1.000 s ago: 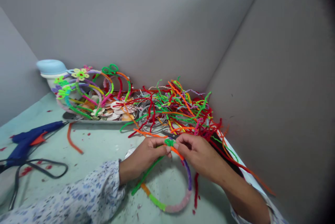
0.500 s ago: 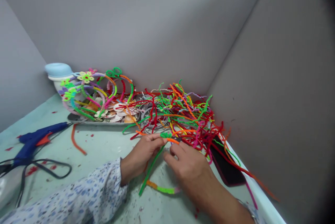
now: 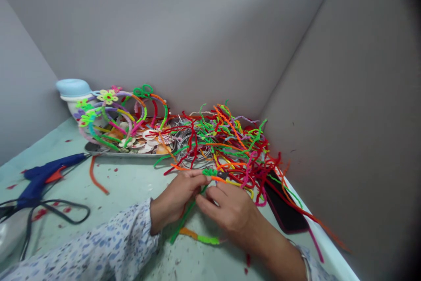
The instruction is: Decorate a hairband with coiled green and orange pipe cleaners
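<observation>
A headband wrapped in coloured pipe cleaners (image 3: 208, 240) is held between my two hands above the table. Its orange, yellow and light green lower part curves beneath my fingers. Small green loops (image 3: 209, 172) sit on its upper edge, and a straight green pipe cleaner tail (image 3: 181, 224) hangs down towards me. My left hand (image 3: 180, 193) pinches the band right beside the green loops. My right hand (image 3: 226, 208) is closed over the band's orange part, its thumb and finger close to the green tail; its exact grip is partly hidden.
Behind my hands lies a tangled heap of pipe cleaners (image 3: 230, 136) with coiled wire (image 3: 194, 147). A metal tray (image 3: 131, 154) holds shells and finished headbands (image 3: 121, 110). A blue glue gun (image 3: 39, 180) with its cord lies left, a dark phone (image 3: 286, 206) right. Walls close off the back and right.
My right hand has shifted left towards my left hand, uncovering some yellow at the right. The green tail and the band's lower part have swung slightly left.
</observation>
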Motion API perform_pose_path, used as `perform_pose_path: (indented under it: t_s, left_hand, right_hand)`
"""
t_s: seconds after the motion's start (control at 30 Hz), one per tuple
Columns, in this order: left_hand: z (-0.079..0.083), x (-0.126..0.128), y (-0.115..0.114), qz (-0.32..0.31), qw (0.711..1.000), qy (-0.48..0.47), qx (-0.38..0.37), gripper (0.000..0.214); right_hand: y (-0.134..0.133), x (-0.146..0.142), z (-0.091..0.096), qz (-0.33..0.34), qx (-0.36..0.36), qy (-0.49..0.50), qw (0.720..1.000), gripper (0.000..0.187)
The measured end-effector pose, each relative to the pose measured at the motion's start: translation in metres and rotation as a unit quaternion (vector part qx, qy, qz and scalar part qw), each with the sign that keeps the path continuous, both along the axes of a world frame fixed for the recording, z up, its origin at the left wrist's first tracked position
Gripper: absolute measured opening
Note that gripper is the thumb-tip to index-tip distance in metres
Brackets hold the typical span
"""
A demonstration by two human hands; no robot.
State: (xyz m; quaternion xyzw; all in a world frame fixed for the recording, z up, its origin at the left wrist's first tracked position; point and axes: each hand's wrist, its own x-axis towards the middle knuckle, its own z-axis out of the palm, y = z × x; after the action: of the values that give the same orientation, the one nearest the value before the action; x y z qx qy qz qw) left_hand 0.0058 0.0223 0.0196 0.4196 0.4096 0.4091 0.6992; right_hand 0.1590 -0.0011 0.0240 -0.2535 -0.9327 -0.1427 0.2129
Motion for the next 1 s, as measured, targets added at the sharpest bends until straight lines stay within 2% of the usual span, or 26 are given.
perform_pose_path:
  t_s: [0.3,0.47,0.67,0.83,1.0]
  left_hand:
    - [-0.002,0.001,-0.001,-0.008,1.000,-0.019,-0.012,0.015]
    - [0.000,0.002,-0.001,-0.018,0.999,-0.028,-0.018,0.014]
    - [-0.002,0.000,0.001,-0.015,1.000,0.005,0.018,0.023]
    - [0.000,-0.002,-0.001,-0.004,0.998,0.043,0.037,0.019]
    - [0.005,-0.001,-0.002,-0.008,0.995,0.089,0.053,0.013]
  right_hand:
    - [0.000,-0.004,-0.002,-0.016,0.017,0.011,1.000,0.019]
    - [0.001,-0.001,-0.005,-0.049,0.019,0.011,0.999,0.018]
    - [0.006,0.005,-0.008,-0.055,0.012,0.111,0.992,0.014]
    - [0.011,0.008,-0.006,-0.084,-0.050,0.257,0.962,0.013]
    - [0.013,0.007,-0.005,-0.132,-0.163,0.349,0.913,0.005]
